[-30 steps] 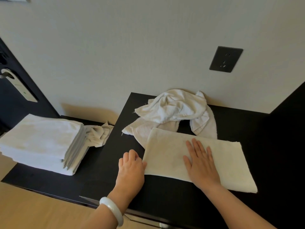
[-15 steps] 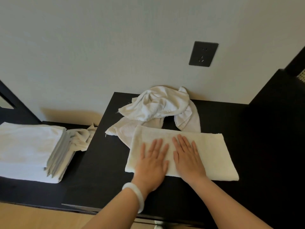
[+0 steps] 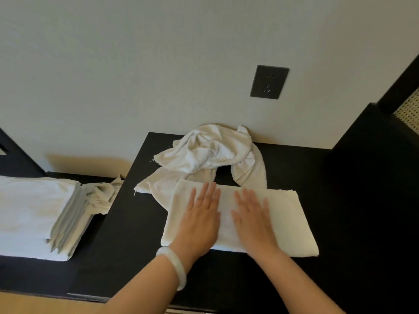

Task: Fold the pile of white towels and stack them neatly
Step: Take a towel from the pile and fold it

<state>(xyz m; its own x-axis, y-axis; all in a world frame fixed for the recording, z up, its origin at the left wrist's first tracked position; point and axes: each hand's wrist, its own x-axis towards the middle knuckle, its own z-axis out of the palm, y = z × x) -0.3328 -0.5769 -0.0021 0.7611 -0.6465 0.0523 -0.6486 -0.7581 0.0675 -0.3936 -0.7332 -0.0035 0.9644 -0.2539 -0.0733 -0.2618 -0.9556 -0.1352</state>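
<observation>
A folded white towel lies flat on the black tabletop in front of me. Both palms press down on it with straight fingers: my left hand on its left half, my right hand on its middle. Behind it, against the wall, sits a crumpled pile of white towels. A stack of folded white towels rests on a lower black surface at the left, with one rumpled towel beside it.
A dark wall socket is above the pile. A tall black panel rises at the right, and a white bangle circles my left wrist. Light wooden floor shows at the bottom left.
My left hand moved from the table beside the towel's left edge onto the towel and now presses flat next to my right hand. The view shifted to the right.
</observation>
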